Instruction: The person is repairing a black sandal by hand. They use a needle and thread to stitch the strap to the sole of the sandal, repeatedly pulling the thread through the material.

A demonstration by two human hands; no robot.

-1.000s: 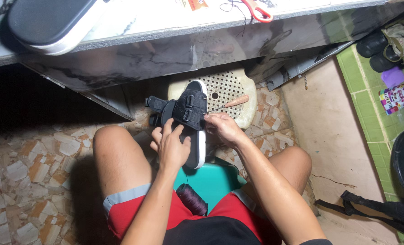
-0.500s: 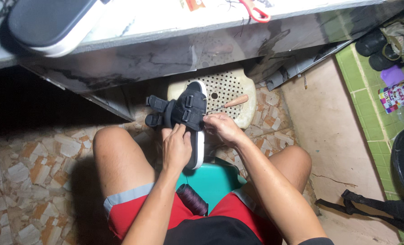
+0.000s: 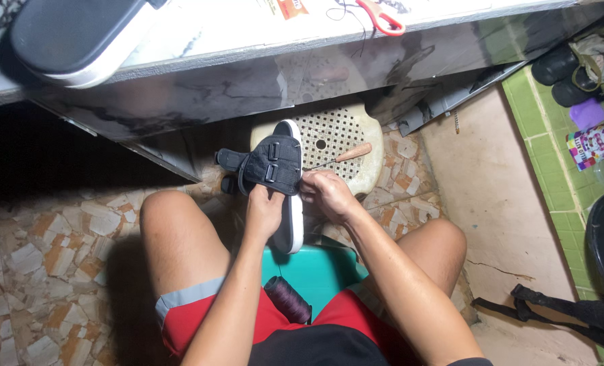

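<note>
A black strapped sandal with a thick white-edged sole is held between both hands above the knees. The left hand is wrapped around the lower half of the sandal from beneath, its grip closed on the sole and the edge of the black fabric upper. The right hand is pressed against the right edge of the sandal, its fingers pinched narrow at the seam where upper meets sole; a thin metal shaft is seen running from these fingers up to a wooden-handled awl, though whether the tool is gripped or merely lies behind the hand cannot be told.

The sandal's long axis is set nearly away from the body, toe end up toward the table, heel end down toward the lap. The worked seam lies on the right side of the sandal, so the right hand is the nearer one to it, while the left is placed as the support.

Behind the sandal a cream perforated plastic stool is seen on the floor. A spool of dark purple thread is rested on a teal plastic seat between the thighs. Overhead, a marble-patterned table is seen, on which a second black sandal with a white sole and red-handled scissors are laid.
</note>
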